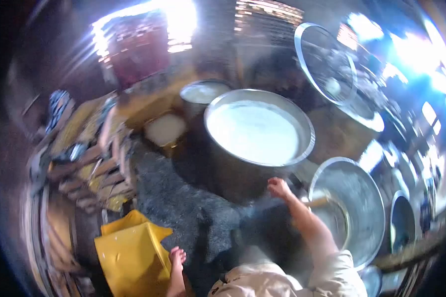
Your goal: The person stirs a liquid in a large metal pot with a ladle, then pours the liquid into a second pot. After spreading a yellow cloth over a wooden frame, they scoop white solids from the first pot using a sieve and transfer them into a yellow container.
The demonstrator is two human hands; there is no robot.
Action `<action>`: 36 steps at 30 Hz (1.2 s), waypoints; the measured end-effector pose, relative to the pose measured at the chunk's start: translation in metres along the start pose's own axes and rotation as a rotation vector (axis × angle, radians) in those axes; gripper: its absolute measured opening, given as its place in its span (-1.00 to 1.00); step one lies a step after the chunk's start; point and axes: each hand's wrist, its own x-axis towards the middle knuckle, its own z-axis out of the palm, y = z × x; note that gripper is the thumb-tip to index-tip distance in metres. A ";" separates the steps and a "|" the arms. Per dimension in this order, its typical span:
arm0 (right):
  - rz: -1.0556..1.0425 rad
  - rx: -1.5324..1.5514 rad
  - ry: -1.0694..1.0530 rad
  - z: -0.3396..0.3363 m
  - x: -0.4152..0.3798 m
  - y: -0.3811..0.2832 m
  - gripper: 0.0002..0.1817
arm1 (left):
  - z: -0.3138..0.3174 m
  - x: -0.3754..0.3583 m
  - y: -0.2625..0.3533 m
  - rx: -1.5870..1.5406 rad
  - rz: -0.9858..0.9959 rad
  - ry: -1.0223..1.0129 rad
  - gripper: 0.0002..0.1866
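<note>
Beside the right edge of a yellow plastic container (134,260), my left hand (177,256) hangs with its fingers loosely bent and a little apart, holding nothing I see. My right hand (278,188) is stretched forward, its fingers curled in with nothing showing in them. It is just in front of a large round metal pot (309,148) filled with white liquid (252,131). Right of my forearm stands a wide grey metal tub (366,213), with a curved handle-like piece across its near left side.
A smaller pot (203,92) with pale contents stands behind the large one. Stacked wood (101,166) lies at the left. A big tilted round vessel (302,54) is at the back right, and a dark pan (402,222) at the far right. Dark, rough floor (178,203) lies ahead.
</note>
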 end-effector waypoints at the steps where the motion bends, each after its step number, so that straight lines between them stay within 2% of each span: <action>1: 0.086 0.008 0.000 -0.033 -0.019 -0.006 -0.61 | -0.009 -0.005 -0.026 0.013 -0.105 0.072 -0.84; 2: -0.052 -0.161 0.126 -0.053 -0.027 0.014 -0.62 | -0.017 -0.012 -0.039 0.131 -0.384 0.096 -0.86; 3: -0.038 -0.211 0.138 -0.072 -0.035 0.033 -0.62 | -0.046 -0.007 -0.086 0.048 -0.422 0.005 -0.78; 4: -0.035 -0.289 0.156 -0.092 -0.053 0.035 -0.64 | -0.085 0.006 -0.130 0.066 -0.507 -0.239 -0.79; 5: 0.078 -0.450 0.043 -0.111 -0.068 0.034 -0.61 | -0.096 -0.010 -0.138 0.097 -0.567 -0.494 -0.78; 7: 0.021 -0.952 -0.123 -0.141 -0.107 0.021 -0.54 | -0.096 -0.049 -0.159 0.732 -0.130 -0.637 -0.75; 8: -0.025 -1.009 -0.126 -0.138 -0.106 0.059 -0.47 | -0.091 -0.061 -0.160 0.902 -0.003 -0.711 -0.73; 9: -0.021 -1.140 -0.158 -0.140 -0.120 0.061 -0.48 | -0.085 -0.070 -0.162 0.965 0.031 -0.740 -0.70; 10: -0.074 -1.203 -0.152 -0.136 -0.124 0.072 -0.53 | -0.078 -0.073 -0.161 1.097 0.162 -0.819 -0.67; 11: -0.132 -1.267 -0.146 -0.132 -0.124 0.083 -0.57 | -0.065 -0.076 -0.157 1.107 0.168 -0.831 -0.67; 13: 0.058 -1.149 -0.247 -0.114 -0.121 0.079 -0.64 | -0.038 -0.084 -0.147 0.223 -0.536 -0.258 -0.70; 15: 0.110 -0.980 -0.319 -0.092 -0.113 0.099 -0.59 | -0.015 -0.082 -0.135 0.176 -0.520 -0.327 -0.70; 17: 0.083 -0.982 -0.275 -0.096 -0.116 0.097 -0.64 | 0.036 -0.099 -0.110 0.370 -0.276 -0.272 -0.75; 19: -0.186 -0.880 -0.183 -0.116 -0.126 0.102 -0.76 | 0.070 -0.084 -0.106 0.419 -0.226 -0.283 -0.74; 21: -0.182 -0.671 -0.104 -0.155 -0.146 0.091 -0.76 | 0.126 -0.091 -0.087 0.590 -0.172 -0.286 -0.73; 22: -0.072 -0.485 -0.062 -0.161 -0.150 0.104 -0.65 | 0.154 -0.093 -0.083 0.651 -0.145 -0.252 -0.75; 23: -0.012 -0.293 -0.041 -0.177 -0.160 0.106 -0.61 | 0.178 -0.096 -0.077 0.625 -0.122 -0.317 -0.76; 26: -0.094 0.213 0.187 -0.192 -0.186 0.154 -0.51 | 0.273 -0.105 -0.066 0.654 -0.084 -0.428 -0.77; 27: -0.192 0.272 0.354 -0.191 -0.194 0.167 -0.52 | 0.303 -0.102 -0.069 0.627 -0.059 -0.472 -0.78; 28: -0.175 0.235 0.482 -0.183 -0.199 0.192 -0.53 | 0.338 -0.110 -0.070 0.651 -0.013 -0.473 -0.79; 29: -0.155 0.196 0.609 -0.172 -0.205 0.220 -0.54 | 0.375 -0.125 -0.066 0.595 -0.022 -0.557 -0.78; 30: -0.136 0.210 0.608 -0.169 -0.219 0.237 -0.54 | 0.409 -0.133 -0.067 0.612 0.006 -0.630 -0.77; 32: 0.492 0.192 0.372 -0.164 -0.251 0.273 -0.54 | 0.471 -0.157 -0.066 0.636 0.061 -0.718 -0.72; 34: 0.730 0.321 0.352 -0.143 -0.277 0.324 -0.57 | 0.524 -0.182 -0.070 0.677 0.100 -0.689 -0.69; 35: 0.889 0.676 0.445 -0.147 -0.287 0.334 -0.77 | 0.545 -0.190 -0.073 0.700 0.150 -0.669 -0.65; 36: 1.030 0.713 0.451 -0.145 -0.296 0.364 -0.85 | 0.560 -0.193 -0.078 0.743 0.187 -0.666 -0.59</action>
